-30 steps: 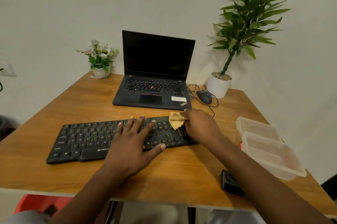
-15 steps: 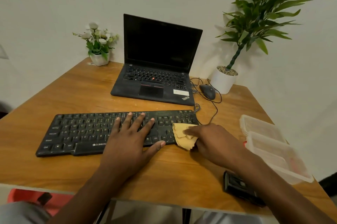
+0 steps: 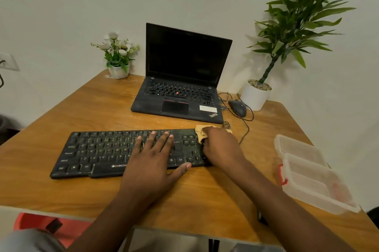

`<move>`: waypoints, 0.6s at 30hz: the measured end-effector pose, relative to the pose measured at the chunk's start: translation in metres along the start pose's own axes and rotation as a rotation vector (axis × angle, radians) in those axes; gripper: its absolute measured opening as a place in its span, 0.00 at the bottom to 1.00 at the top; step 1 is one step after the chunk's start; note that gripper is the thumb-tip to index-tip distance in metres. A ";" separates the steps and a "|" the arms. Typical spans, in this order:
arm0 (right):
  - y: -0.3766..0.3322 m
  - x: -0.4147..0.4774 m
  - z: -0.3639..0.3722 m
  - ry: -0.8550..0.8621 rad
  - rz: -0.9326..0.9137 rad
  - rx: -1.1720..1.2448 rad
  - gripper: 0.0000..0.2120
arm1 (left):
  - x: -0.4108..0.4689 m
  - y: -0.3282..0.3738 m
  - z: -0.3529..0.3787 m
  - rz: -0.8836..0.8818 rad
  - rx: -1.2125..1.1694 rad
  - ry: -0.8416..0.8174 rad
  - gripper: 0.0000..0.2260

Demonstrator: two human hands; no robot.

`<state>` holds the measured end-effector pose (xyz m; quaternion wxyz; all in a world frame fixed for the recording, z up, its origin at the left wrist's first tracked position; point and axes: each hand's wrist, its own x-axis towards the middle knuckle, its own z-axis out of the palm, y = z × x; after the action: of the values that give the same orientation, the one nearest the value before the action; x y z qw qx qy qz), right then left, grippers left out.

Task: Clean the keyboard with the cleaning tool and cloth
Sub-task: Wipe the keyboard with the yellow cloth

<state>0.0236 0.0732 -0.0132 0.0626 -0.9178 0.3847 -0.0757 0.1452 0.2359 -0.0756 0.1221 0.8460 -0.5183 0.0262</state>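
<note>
A black keyboard (image 3: 98,152) lies across the wooden table (image 3: 88,112) in front of me. My left hand (image 3: 155,161) rests flat on its middle keys with the fingers straight and spread. My right hand (image 3: 222,149) covers the keyboard's right end and grips a crumpled yellow cloth (image 3: 201,131), which sticks out from under the fingers at the far right corner. Most of the cloth is hidden under the hand. I see no separate cleaning tool.
An open black laptop (image 3: 180,87) stands behind the keyboard, with a mouse (image 3: 238,107) and its cable to its right. A white potted plant (image 3: 255,96) and a small flower pot (image 3: 118,70) stand at the back. An open clear plastic box (image 3: 307,171) lies at the right edge.
My right hand has moved the cloth from the keyboard's near right edge back up to its far right corner. My left hand stays flat on the keys.
</note>
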 end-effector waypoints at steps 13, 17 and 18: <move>0.015 -0.018 -0.015 -0.224 -0.441 -0.071 0.26 | 0.002 -0.002 0.004 0.006 0.019 0.000 0.46; 0.039 -0.008 -0.028 -0.216 -0.353 -0.164 0.26 | 0.002 -0.002 0.001 0.000 0.016 -0.010 0.46; 0.044 -0.004 -0.028 -0.192 -0.301 -0.176 0.26 | 0.002 -0.002 0.001 -0.003 0.016 -0.012 0.46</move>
<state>-0.0149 0.0436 0.0062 0.0064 -0.9698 0.2408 0.0378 0.1480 0.2345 -0.0766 0.1125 0.8479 -0.5174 0.0252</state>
